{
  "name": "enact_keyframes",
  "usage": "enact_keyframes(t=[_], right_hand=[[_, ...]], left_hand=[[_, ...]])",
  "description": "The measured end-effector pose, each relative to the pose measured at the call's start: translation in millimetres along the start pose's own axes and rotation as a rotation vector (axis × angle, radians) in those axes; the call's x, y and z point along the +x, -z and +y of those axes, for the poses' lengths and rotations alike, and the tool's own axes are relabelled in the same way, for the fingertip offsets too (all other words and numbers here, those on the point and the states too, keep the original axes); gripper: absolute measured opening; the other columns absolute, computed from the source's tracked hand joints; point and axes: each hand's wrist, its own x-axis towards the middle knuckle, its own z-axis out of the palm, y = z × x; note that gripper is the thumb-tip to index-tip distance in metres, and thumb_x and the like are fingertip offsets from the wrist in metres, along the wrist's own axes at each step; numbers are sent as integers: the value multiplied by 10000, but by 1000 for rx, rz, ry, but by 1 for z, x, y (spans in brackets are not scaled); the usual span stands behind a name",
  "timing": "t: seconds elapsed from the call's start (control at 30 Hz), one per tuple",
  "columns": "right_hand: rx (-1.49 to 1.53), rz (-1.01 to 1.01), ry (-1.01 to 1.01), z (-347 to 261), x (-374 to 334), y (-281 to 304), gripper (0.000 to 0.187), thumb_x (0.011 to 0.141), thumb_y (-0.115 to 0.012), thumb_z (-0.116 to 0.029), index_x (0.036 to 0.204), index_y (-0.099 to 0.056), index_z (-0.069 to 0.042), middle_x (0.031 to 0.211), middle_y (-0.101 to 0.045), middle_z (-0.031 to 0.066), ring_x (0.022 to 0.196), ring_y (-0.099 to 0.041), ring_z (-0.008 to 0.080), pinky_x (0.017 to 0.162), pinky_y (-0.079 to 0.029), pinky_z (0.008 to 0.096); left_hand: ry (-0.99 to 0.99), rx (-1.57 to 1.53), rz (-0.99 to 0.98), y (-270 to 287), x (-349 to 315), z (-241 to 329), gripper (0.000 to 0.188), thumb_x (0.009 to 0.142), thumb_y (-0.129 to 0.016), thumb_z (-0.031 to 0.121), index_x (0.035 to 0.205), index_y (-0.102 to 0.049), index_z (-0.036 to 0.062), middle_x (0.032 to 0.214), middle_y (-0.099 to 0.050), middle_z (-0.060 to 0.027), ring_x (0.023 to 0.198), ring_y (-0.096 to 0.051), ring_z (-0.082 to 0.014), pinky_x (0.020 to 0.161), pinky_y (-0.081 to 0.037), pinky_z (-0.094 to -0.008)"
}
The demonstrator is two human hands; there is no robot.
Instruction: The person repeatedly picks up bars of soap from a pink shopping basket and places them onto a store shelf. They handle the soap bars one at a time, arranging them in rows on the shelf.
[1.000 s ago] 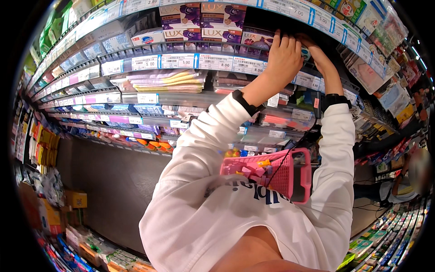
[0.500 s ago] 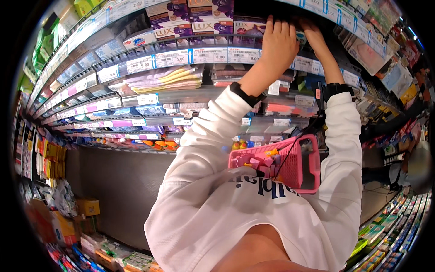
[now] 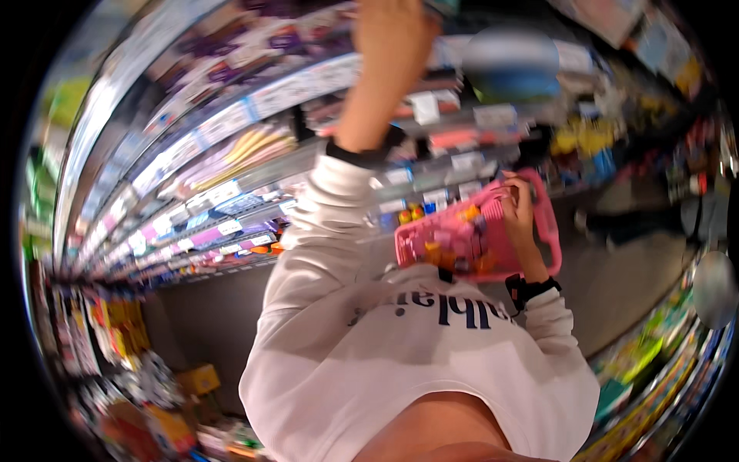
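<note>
My left hand [image 3: 394,38] is raised at the shelf's upper level, blurred by motion. Its fingers run past the top edge, so what they hold, if anything, is hidden. A teal patch [image 3: 444,7] shows beside it, too smeared to name. Lower down, my right hand [image 3: 520,206] is at the side wall of a pink plastic basket [image 3: 548,231], its bent fingers closed over the rim. Small pink and orange things [image 3: 454,235] lie in the basket, too blurred to tell their kind.
Purple boxes [image 3: 231,69] line the upper shelf at left. Folded striped cloths [image 3: 239,158] sit one level below, behind a strip of price labels [image 3: 300,88]. A person in dark trousers [image 3: 639,225] stands at right. Cartons [image 3: 202,379] are on the floor at lower left.
My right hand has come down from the upper shelf to the basket. My left hand has shifted left and up in the view. The whole view has swung and blurred.
</note>
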Motion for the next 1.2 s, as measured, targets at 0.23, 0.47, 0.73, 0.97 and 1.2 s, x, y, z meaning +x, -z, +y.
enact_keyframes(t=[0.23,0.47,0.73,0.97,1.2], right_hand=[[-152,142,-471,80,-179,54,124,843,-399,-4,951,-458,-22,880,-536,65,770,-568,136,658,-458,242],[135,256,-1037,112,-273,29,51,834,-450,-51,873,-449,-18,854,-583,109,790,-594,224,664,-475,312],[-569,-292,-550,200,-276,4,93,816,-448,-100,879,-456,-32,767,-564,171,734,-572,324,633,-465,417],[-655,-409,-810,303,-215,-26,223,760,-497,-121,964,-546,-44,850,-594,121,791,-597,283,672,-477,387],[-1038,-306,-958,411,-206,-47,552,759,-509,-113,1273,-308,-93,1132,-495,164,997,-511,342,768,-457,426]], left_hand=[[-367,-159,-88,-23,-85,34,231,714,-587,117,943,-586,86,1024,-567,-95,984,-512,-256,906,-308,-430],[-379,-602,-1004,-86,-291,118,273,718,-573,79,991,-578,103,1038,-549,-51,1037,-490,-220,963,-291,-470],[-448,-531,-2229,-111,-501,195,355,782,-507,232,1089,-526,53,946,-590,-183,908,-568,-327,770,-451,-414],[97,-708,-2197,-116,-604,215,364,813,-445,264,1100,-518,52,1005,-587,-184,926,-568,-315,797,-443,-418],[551,-763,-2137,-136,-648,192,314,820,-471,180,1094,-520,35,1011,-594,-153,944,-571,-279,808,-438,-354]])
